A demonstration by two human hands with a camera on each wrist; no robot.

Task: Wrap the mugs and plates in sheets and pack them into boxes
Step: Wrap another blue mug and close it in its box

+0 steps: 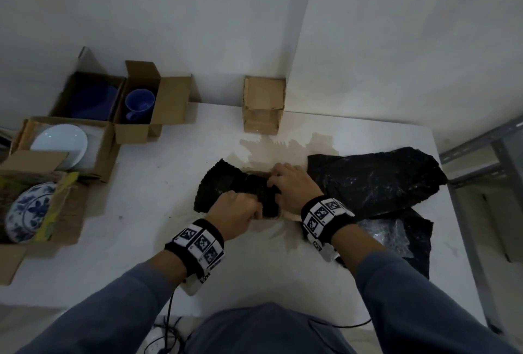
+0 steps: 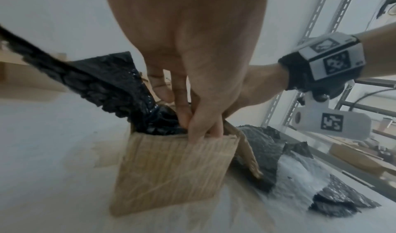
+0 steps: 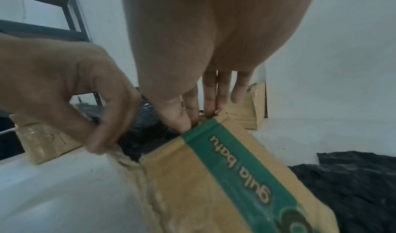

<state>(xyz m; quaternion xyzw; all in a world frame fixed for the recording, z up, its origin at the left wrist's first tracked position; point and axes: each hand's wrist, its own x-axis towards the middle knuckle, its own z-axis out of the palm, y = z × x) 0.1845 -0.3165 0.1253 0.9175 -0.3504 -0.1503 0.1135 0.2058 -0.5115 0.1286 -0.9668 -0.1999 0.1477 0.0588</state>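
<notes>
A small cardboard box (image 2: 171, 172) stands open at the table's middle. A bundle wrapped in a black sheet (image 2: 107, 87) is stuffed into it, and one end of the sheet fans out to the left (image 1: 218, 186). What the sheet wraps is hidden. My left hand (image 2: 193, 123) pinches the box's near wall, thumb outside and fingers inside against the sheet. My right hand (image 3: 188, 119) pinches the top edge of the box's green-printed flap (image 3: 235, 169). In the head view both hands, left hand (image 1: 240, 209) and right hand (image 1: 291, 184), cover most of the box.
Open boxes at the left hold a blue mug (image 1: 140, 103), a dark blue plate (image 1: 93, 101), a white plate (image 1: 60, 141) and a blue-patterned plate (image 1: 28, 209). A closed carton (image 1: 264, 104) stands at the back wall. Spare black sheets (image 1: 376, 181) lie right, beside a metal shelf (image 1: 481, 155).
</notes>
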